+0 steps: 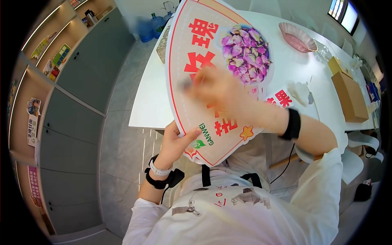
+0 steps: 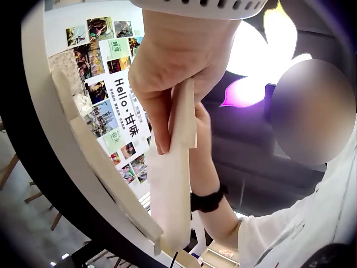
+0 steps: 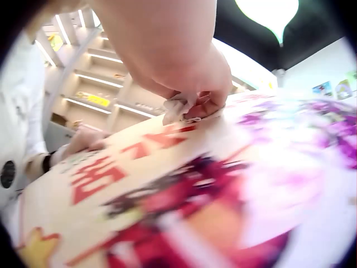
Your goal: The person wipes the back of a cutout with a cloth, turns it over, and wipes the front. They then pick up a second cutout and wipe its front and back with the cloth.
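A large fan-shaped printed sign board (image 1: 177, 53) stands tilted before the person, with red characters and a picture of purple petals. At its lower left edge the left hand (image 1: 178, 141) grips it, thumb on the printed face and fingers behind. The left wrist view shows the board's thick pale edge (image 2: 173, 195) between thumb and fingers. Over the middle of the print is the right hand (image 1: 224, 92), blurred in the head view. In the right wrist view its curled fingers pinch a crumpled white tissue (image 3: 179, 107) against the printed face.
Behind the board stretches a white table (image 1: 149, 98). On it are a pink fluted bowl (image 1: 296, 38), a crumpled white wipe (image 1: 300, 92) and a brown cardboard box (image 1: 349, 98). White chairs (image 1: 353, 163) stand at the right, grey cabinets (image 1: 75, 151) at the left.
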Demonstrator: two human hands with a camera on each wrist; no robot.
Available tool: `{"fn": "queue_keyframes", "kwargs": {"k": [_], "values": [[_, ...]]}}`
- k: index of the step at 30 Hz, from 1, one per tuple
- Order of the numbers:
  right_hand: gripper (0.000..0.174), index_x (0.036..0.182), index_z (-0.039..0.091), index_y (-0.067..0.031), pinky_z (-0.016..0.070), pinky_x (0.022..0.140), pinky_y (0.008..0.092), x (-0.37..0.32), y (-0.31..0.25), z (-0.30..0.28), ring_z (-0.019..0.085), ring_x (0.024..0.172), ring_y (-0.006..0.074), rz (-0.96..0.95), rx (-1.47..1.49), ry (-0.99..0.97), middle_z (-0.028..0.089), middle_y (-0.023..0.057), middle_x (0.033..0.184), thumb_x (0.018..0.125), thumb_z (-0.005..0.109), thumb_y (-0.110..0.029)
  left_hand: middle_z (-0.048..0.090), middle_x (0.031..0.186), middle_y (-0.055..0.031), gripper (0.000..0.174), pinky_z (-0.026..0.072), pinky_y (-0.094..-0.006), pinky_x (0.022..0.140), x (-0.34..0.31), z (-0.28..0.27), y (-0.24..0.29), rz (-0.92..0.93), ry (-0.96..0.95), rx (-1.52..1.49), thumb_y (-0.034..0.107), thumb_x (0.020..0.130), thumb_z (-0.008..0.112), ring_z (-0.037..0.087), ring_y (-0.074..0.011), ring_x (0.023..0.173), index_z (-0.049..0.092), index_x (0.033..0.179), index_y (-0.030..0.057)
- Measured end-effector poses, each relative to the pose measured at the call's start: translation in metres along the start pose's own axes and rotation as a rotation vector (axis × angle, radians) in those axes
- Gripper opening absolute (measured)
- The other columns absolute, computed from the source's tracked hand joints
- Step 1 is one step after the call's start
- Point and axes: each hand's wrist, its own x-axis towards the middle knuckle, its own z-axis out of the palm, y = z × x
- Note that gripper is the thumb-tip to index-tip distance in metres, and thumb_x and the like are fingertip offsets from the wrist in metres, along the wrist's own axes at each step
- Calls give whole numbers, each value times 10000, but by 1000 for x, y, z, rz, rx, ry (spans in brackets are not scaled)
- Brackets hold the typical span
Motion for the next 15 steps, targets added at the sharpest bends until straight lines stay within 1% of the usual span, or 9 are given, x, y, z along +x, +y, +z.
{"fn": "queue_keyframes", "kwargs": {"k": [2,3,5,6,8,9,12,13,15], "values": [[276,1038,655,-117,502,694,349,-13,-25,12,584,858,246,-135,56,-46,566,85,938,773,596,-70,666,1041,-90,308,517,-277,806,1,-10,-13,-27,-57,80,53,846,673,632,-126,932,576,1125,-37],[280,1041,657,-122,503,696,347,-14,-27,10,584,857,245,-162,109,-83,567,84,940,775,591,-67,666,1040,-90,308,517,-276,806,2,-8,-10,19,-50,47,52,846,673,631,-124,931,578,1125,-37],[252,1009,659,-102,510,676,346,2,-14,-3,596,843,235,-168,-26,4,571,73,941,770,598,-47,667,1039,-89,309,516,-274,804,1,0,0,101,-29,-21,52,845,674,629,-120,930,581,1125,-38],[239,992,659,-92,513,666,345,10,-7,-8,603,837,231,-167,-93,48,573,67,942,767,602,-37,667,1040,-89,315,516,-274,805,0,0,3,77,-32,-6,53,845,674,629,-120,928,578,1131,-38],[252,1005,652,-72,510,650,315,37,27,-37,633,757,222,-19,-109,152,573,89,940,780,589,22,666,1042,-91,326,515,-274,805,-1,-3,9,33,-44,25,55,846,674,629,-120,926,573,1141,-40],[247,998,657,-61,512,660,306,45,48,-46,639,755,214,96,-1,235,577,99,931,789,569,38,667,1034,-82,327,516,-272,796,-1,-1,12,22,-44,27,36,838,669,629,-118,912,577,1143,-39],[239,986,660,-46,516,682,310,50,63,-50,637,773,203,190,-53,328,579,103,931,790,556,45,666,1030,-73,334,516,-270,789,-3,4,14,3,-52,16,19,832,664,630,-118,902,578,1150,-37],[212,979,666,-52,513,690,317,45,49,-47,627,790,213,217,22,231,582,98,917,793,589,12,664,1044,-83,338,516,-273,798,-2,4,11,6,-58,-1,42,841,669,628,-120,917,570,1154,-38],[202,975,673,-69,506,680,321,26,23,-24,610,787,224,28,-9,88,582,80,909,783,627,-26,660,1060,-92,344,515,-276,808,0,3,5,12,-69,-20,65,850,674,627,-122,936,561,1159,-38]]}}
